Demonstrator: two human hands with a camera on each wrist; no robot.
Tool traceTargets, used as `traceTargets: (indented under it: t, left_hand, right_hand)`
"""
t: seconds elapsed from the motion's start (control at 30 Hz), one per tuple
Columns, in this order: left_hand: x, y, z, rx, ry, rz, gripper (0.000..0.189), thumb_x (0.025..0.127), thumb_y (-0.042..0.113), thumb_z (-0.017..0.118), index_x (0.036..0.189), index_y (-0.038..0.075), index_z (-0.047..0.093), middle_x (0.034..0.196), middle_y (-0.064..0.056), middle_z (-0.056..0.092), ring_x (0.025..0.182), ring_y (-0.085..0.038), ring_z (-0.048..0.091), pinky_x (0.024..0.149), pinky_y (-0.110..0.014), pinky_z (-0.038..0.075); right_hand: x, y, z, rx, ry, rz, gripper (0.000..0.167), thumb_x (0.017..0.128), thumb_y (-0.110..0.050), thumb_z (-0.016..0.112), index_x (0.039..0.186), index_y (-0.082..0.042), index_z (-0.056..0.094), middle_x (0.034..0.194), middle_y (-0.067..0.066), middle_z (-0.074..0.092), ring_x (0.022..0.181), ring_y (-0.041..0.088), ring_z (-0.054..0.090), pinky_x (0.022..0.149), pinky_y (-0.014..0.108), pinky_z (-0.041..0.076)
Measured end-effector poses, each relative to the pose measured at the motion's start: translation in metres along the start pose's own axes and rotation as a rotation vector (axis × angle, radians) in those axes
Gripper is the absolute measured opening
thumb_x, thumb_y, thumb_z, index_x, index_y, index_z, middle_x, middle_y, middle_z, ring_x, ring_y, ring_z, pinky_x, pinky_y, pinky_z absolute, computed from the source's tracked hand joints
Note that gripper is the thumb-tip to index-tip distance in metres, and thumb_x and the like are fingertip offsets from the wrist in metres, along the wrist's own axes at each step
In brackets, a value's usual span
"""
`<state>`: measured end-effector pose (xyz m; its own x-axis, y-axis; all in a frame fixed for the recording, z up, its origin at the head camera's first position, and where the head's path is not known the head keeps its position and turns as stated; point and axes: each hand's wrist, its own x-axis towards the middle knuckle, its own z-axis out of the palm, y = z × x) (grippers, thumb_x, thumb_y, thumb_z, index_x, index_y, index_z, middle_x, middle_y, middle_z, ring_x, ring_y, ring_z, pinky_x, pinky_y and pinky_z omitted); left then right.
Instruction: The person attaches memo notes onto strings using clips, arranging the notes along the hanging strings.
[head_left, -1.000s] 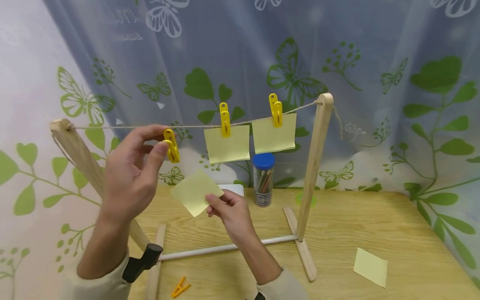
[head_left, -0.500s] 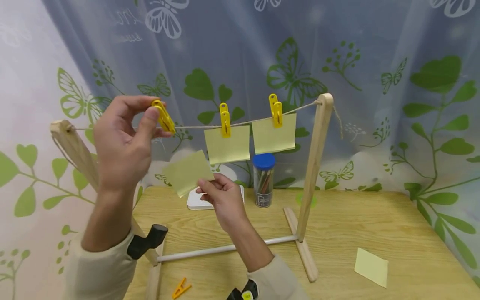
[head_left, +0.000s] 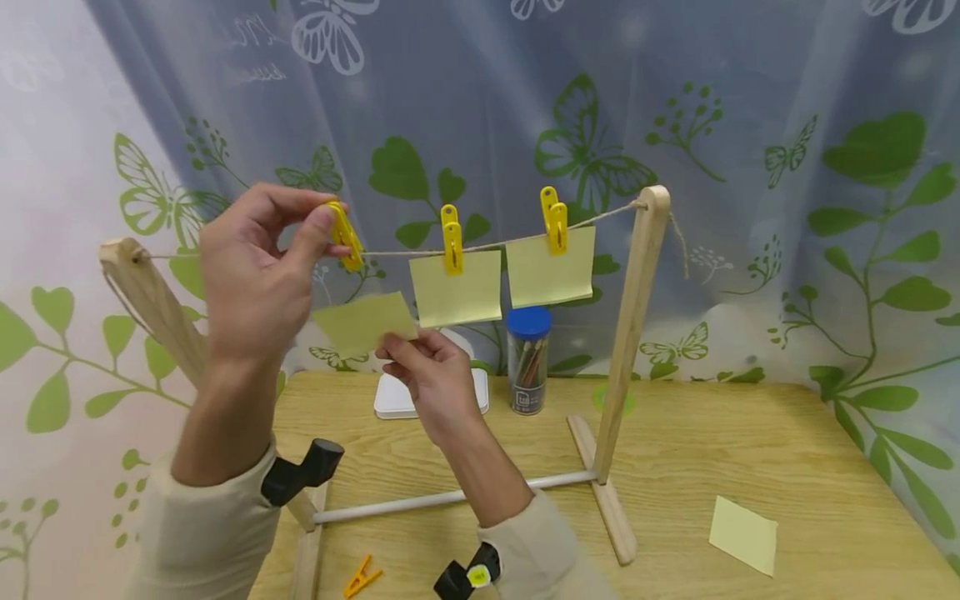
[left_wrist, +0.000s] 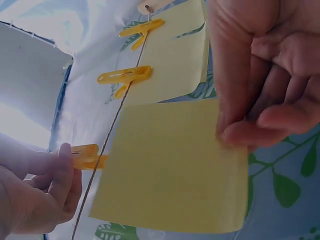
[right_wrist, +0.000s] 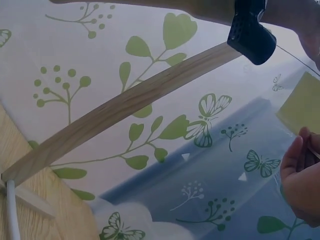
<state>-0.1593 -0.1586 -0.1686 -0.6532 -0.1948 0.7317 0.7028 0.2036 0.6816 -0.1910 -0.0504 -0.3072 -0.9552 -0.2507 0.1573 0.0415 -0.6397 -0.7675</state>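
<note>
Clip up at the string, paper just under it

The left hand pinches a yellow clip between its thumb and fingers. The string runs right by that pinch, and the low end of the clip is at it. I cannot tell if the clip's mouth goes around the string or is only next to it.

The right hand is lower than the left hand's grip and to the right of it. It pinches a yellow paper by the edge. The paper sticks out to the left of that pinch, under the clip, and the head view shows a gap between them.

To the right of the left hand's grip, the near hung paper and the far hung paper each hang from the string by a clip of their own. A loose paper lies on the table, well to the right of both grips and lower down. An orange clip lies on the table too, below both grips.

I think this step is lining up a third paper with its clip. The next move seems to call for lifting the paper to the string, squeezing the clip wide, and letting it bite both. The paper looks thin, so it might bend if pushed
</note>
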Motion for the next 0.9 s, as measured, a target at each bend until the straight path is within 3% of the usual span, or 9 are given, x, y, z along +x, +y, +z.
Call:
traceTargets:
  t: [0.27, 0.6, 0.77, 0.9]
  left_hand:
    - [-0.006, -0.001, -0.002, 0.141, -0.029, -0.044, 0.009, 0.091, 0.001, 0.059, 0.096, -0.004, 0.065, 0.092, 0.002, 0.067, 0.085, -0.015, 0.065, 0.069, -0.021, 0.056]
    - [-0.007, -0.004, -0.004, 0.144, -0.055, -0.058, 0.013, 0.091, 0.000, 0.058, 0.100, -0.009, 0.063, 0.092, 0.004, 0.066, 0.087, -0.014, 0.065, 0.071, -0.022, 0.057]
    - [-0.008, -0.006, -0.008, 0.194, -0.116, -0.063, 0.018, 0.091, 0.001, 0.059, 0.105, -0.011, 0.063, 0.096, 0.005, 0.064, 0.086, -0.009, 0.065, 0.072, -0.022, 0.057]
    - [-0.008, -0.007, -0.011, 0.215, -0.175, -0.080, 0.023, 0.091, 0.002, 0.059, 0.111, -0.010, 0.063, 0.102, -0.004, 0.064, 0.085, -0.004, 0.066, 0.074, -0.021, 0.057]
  right_hand:
    - [0.002, -0.002, 0.012, 0.064, 0.052, 0.015, 0.018, 0.092, 0.003, 0.056, 0.081, -0.011, 0.055, 0.080, -0.005, 0.070, 0.076, 0.005, 0.067, 0.075, 0.018, 0.055]
    - [0.004, -0.004, 0.016, 0.117, 0.071, -0.006, 0.021, 0.091, 0.004, 0.057, 0.079, -0.011, 0.048, 0.077, -0.004, 0.071, 0.073, 0.007, 0.068, 0.074, 0.019, 0.055]
    - [0.002, -0.005, 0.019, 0.130, 0.059, -0.022, 0.023, 0.092, 0.004, 0.055, 0.078, -0.012, 0.047, 0.076, -0.004, 0.070, 0.074, 0.007, 0.068, 0.073, 0.018, 0.055]
    - [0.001, -0.005, 0.019, 0.138, 0.047, -0.033, 0.024, 0.093, 0.005, 0.054, 0.079, -0.013, 0.046, 0.077, -0.005, 0.071, 0.074, 0.006, 0.068, 0.073, 0.018, 0.055]
